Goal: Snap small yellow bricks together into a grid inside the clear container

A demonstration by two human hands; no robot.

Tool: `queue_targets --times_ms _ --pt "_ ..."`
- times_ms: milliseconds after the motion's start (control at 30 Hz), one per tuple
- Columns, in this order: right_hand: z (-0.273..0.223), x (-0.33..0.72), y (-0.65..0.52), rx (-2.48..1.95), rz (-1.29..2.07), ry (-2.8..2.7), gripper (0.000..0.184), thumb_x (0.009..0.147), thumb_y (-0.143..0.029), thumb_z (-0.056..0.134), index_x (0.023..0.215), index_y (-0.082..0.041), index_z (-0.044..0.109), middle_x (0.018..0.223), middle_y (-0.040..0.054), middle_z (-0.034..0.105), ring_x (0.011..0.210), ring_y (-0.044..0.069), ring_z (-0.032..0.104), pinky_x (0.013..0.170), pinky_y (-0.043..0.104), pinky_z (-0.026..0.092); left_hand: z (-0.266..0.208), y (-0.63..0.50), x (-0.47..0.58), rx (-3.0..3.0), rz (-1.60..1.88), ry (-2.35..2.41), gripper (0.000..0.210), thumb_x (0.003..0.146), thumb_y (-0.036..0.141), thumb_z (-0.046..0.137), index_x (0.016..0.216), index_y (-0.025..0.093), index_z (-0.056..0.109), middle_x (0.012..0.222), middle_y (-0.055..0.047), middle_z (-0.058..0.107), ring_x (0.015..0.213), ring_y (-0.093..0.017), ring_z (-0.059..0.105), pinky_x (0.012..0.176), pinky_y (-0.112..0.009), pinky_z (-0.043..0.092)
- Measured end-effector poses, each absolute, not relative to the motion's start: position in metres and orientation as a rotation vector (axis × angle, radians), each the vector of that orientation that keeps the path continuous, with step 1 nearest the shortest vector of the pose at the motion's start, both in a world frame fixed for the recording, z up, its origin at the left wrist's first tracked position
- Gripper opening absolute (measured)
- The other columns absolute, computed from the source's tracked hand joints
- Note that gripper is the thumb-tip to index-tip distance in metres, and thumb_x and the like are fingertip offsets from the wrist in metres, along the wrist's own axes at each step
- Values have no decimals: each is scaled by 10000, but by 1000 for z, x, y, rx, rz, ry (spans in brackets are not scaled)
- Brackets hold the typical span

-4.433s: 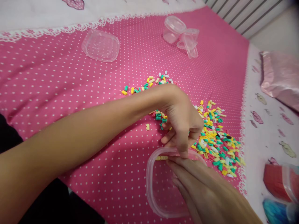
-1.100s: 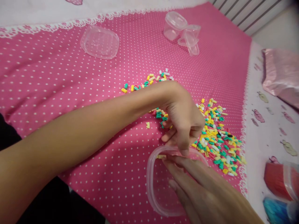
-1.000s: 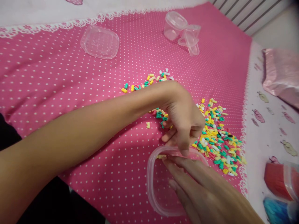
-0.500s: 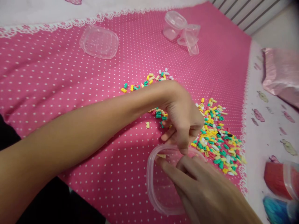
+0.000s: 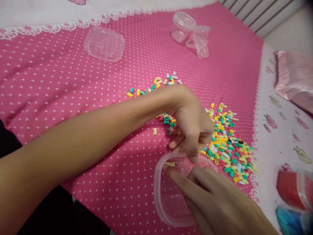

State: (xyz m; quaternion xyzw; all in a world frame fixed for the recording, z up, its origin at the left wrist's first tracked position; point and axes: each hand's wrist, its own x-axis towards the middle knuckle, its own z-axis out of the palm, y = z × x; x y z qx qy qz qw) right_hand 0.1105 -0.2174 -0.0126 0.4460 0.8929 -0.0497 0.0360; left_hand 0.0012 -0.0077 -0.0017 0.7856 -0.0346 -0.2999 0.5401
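My left hand (image 5: 192, 125) bends down at the wrist over the far rim of a clear plastic container (image 5: 157, 195). A digit of it reaches over the rim, while the other fingers curl outside the wall; it appears to grip the edge. From the lower right, my right hand (image 5: 215, 195) reaches into the container. Its index finger stretches toward the far left corner, its tip against a pale yellow toy brick (image 5: 170, 164). Its thumb is mostly hidden. Behind my left hand lies a heap of small toy bricks (image 5: 221, 140), partly covered by it.
More bricks (image 5: 158, 82) are scattered beyond my left forearm. A clear lid (image 5: 104, 44) and stacked clear tubs (image 5: 182, 27) lie farther back on the pink dotted cloth (image 5: 61, 75). At right are a pink foil bag (image 5: 294, 76), a red-filled tub (image 5: 290, 189) and a blue one (image 5: 288, 220).
Hardly anything differs. The view has shifted very slightly, and my right hand has sunk a little lower in the picture. My left hand keeps its place at the rim.
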Motion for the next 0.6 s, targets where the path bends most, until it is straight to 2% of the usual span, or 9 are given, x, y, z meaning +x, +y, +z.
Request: queue_targets --times_ms 100,200,300,467,600 --pt "-8 116 -216 1377 -192 2739 412 967 -177 432 1343 -266 578 775 21 637 563 163 624 453 277 500 -1 -8 1 1856 -715 -52 270 540 107 889 486 156 629 593 -26 710 618 -201 683 492 -233 366" --pt "-10 117 -217 1445 -138 2719 391 915 -134 443 1232 -279 618 789 25 650 611 192 661 471 297 529 -1 -7 1 1872 -726 -80 256 581 160 883 510 167 638 600 -16 712 637 -193 690 506 -227 381" --pt "-16 114 -219 1473 -94 2701 454 871 -95 440 1252 -273 609 831 35 681 672 219 688 494 317 548 -1 -7 2 1889 -728 -111 264 628 223 872 524 175 633 603 -13 713 639 -181 692 501 -218 379" --pt "-21 113 -221 1450 -96 2685 498 879 -108 441 1335 -249 582 907 57 708 724 228 694 519 319 563 -1 -6 1 1853 -738 -99 277 565 234 904 514 170 639 604 -30 715 630 -186 686 492 -223 369" --pt "-19 114 -220 1460 -101 2688 479 883 -115 451 1318 -253 596 864 45 698 703 217 687 539 316 577 -2 -5 0 1853 -714 -121 271 573 237 898 513 172 641 599 -18 713 617 -176 689 477 -217 362"
